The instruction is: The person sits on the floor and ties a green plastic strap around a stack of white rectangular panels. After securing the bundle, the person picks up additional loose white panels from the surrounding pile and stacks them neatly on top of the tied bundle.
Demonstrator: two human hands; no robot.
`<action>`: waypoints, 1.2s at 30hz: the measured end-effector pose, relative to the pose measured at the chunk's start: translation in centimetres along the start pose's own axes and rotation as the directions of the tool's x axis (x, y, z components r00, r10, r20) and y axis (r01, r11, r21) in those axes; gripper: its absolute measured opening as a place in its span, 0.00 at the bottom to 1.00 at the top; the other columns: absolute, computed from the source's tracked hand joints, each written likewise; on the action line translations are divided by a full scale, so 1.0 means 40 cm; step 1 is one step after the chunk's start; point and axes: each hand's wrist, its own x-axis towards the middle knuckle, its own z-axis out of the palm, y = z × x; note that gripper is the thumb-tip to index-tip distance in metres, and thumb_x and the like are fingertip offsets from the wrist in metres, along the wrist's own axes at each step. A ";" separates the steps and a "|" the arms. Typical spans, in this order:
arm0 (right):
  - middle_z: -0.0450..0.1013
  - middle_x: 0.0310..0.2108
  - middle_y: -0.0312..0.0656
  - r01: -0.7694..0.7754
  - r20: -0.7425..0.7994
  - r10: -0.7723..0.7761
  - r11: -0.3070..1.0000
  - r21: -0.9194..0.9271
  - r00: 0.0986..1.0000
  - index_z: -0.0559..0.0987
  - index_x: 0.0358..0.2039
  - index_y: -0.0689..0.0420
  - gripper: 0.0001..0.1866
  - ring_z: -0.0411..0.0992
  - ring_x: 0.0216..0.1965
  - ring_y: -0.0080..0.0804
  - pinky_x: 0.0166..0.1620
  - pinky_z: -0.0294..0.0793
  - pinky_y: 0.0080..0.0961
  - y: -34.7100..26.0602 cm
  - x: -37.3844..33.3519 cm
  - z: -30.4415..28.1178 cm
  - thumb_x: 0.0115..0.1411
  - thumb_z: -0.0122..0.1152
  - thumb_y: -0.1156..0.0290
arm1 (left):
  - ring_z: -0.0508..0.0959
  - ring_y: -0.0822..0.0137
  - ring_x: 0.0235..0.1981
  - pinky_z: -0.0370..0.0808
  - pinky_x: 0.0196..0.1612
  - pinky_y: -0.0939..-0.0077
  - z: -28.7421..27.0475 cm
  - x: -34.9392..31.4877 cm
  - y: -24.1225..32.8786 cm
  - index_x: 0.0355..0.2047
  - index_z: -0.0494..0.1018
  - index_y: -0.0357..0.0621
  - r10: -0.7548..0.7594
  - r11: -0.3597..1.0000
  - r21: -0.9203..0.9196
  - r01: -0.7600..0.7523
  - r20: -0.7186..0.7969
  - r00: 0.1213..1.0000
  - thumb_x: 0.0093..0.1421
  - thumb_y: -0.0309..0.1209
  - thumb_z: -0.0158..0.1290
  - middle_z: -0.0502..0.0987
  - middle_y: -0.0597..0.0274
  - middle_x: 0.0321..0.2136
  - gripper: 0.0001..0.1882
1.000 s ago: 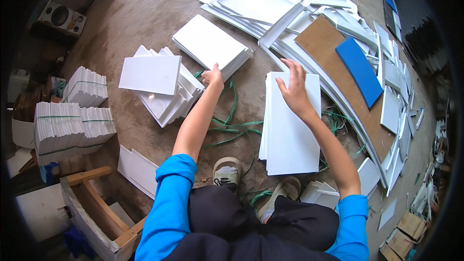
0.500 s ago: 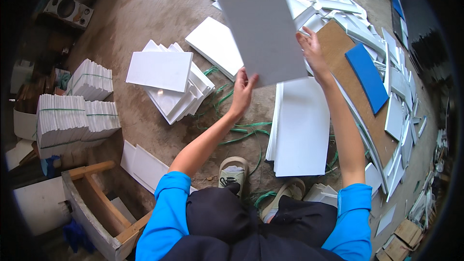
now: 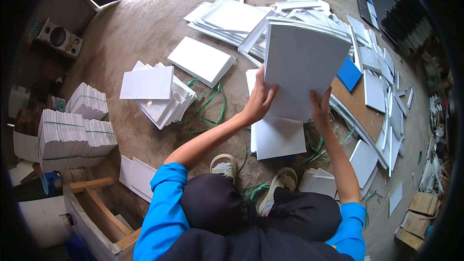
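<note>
A stack of several white panels (image 3: 304,67) is held up in front of me, its face in shadow. My left hand (image 3: 260,98) grips its left edge with the thumb on the near face. On the lower right side my right hand (image 3: 320,108) is closed round the other edge, its fingertips on the near face. Beneath the held stack, a pile of white panels (image 3: 279,140) lies on the floor just beyond my feet, its middle partly hidden. Left of it stands a skewed pile of white panels (image 3: 147,83), with a neat white stack (image 3: 200,61) farther back.
A heap of white offcuts (image 3: 377,63) spreads at right around a brown board (image 3: 360,108) and a blue panel (image 3: 349,74). Green strapping (image 3: 215,106) curls on the floor. Tied white bundles (image 3: 63,133) and a wooden frame (image 3: 92,217) stand at left.
The single panel held high has given way to a thicker stack of panels, held lower and more upright. Both hands are lower, the left one farther right. The view has shifted.
</note>
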 end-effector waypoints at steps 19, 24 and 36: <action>0.66 0.43 0.53 -0.404 0.237 0.456 0.883 -0.239 0.858 0.63 0.47 0.66 0.26 0.67 0.44 0.40 0.47 0.63 0.30 0.085 -0.030 0.021 0.56 0.51 0.59 | 0.71 0.62 0.25 0.67 0.30 0.67 -0.083 -0.144 -0.070 0.29 0.68 0.33 -0.621 0.724 0.424 0.543 0.059 0.782 0.60 0.42 0.40 0.72 0.50 0.24 0.20; 0.57 0.47 0.53 -0.185 0.165 0.371 0.742 -0.644 0.914 0.61 0.51 0.62 0.28 0.57 0.49 0.47 0.51 0.58 0.34 0.073 -0.029 0.020 0.53 0.55 0.63 | 0.73 0.61 0.27 0.68 0.32 0.68 -0.162 -0.102 -0.235 0.30 0.72 0.35 -0.653 0.690 0.182 0.701 -0.262 0.710 0.59 0.39 0.41 0.72 0.52 0.25 0.18; 0.49 0.50 0.45 -0.084 0.098 0.192 0.759 -0.645 0.976 0.61 0.51 0.55 0.24 0.46 0.56 0.39 0.57 0.49 0.37 0.052 0.034 0.074 0.54 0.53 0.66 | 0.55 0.49 0.54 0.59 0.54 0.62 -0.290 0.001 -0.625 0.53 0.41 0.26 -0.690 -0.063 -0.315 0.947 -0.671 -0.269 0.35 0.48 0.64 0.51 0.43 0.52 0.57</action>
